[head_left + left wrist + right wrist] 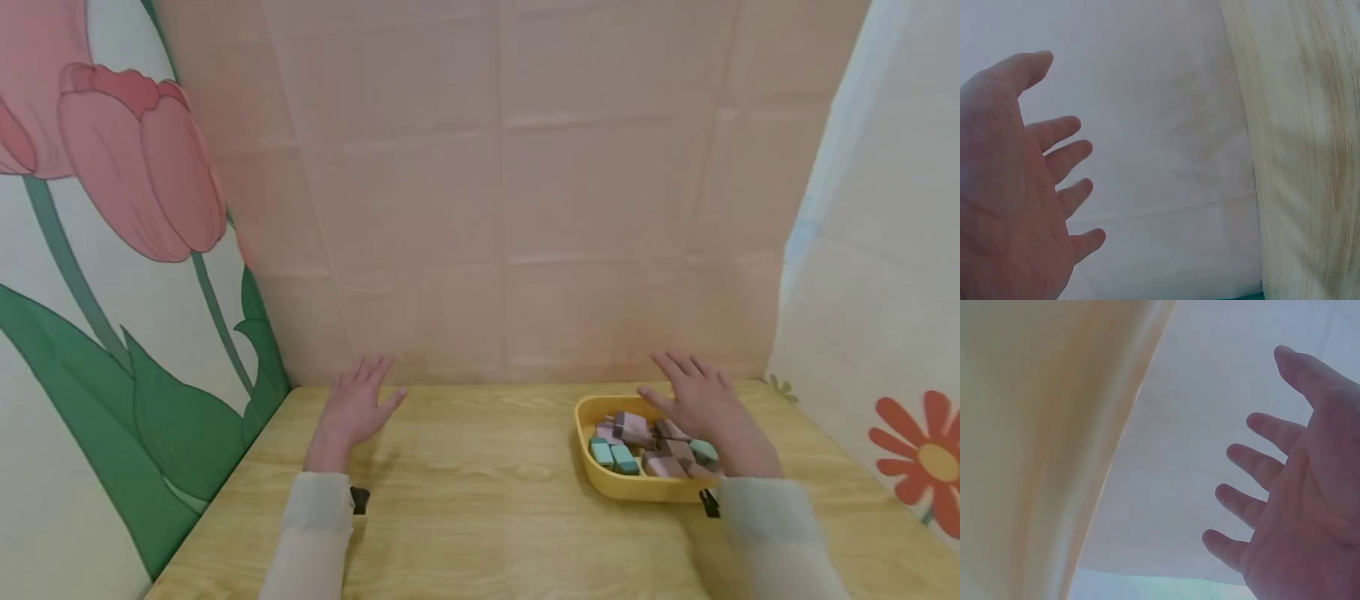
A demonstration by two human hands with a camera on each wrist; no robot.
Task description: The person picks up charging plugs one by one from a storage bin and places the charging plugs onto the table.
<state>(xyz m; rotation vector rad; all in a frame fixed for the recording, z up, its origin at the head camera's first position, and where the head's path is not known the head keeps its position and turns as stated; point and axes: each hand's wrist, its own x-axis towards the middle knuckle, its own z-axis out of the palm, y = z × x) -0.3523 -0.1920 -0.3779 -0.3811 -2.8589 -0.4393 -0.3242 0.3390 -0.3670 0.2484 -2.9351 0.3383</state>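
Observation:
My left hand [356, 408] hovers over the left part of the wooden table, its fingers spread and nothing in it. In the left wrist view the palm of that left hand [1016, 187] shows bare. Above the right side of a yellow basket [622, 487] is my right hand [705, 408], fingers spread and also holding nothing. Inside the basket lie several small blocks that look like plug adapters: a pale purple one with metal prongs [633, 428], teal ones [613, 457] and mauve ones [666, 463]. The right forearm and hand hide part of the basket's right side.
The light wood table [465, 508] meets a pink cloth backdrop [502, 208] at its far edge. A cloth printed with tulips [142, 167] hangs on the left, and one with a red flower [930, 458] on the right. Both wrists carry a small black piece [360, 501].

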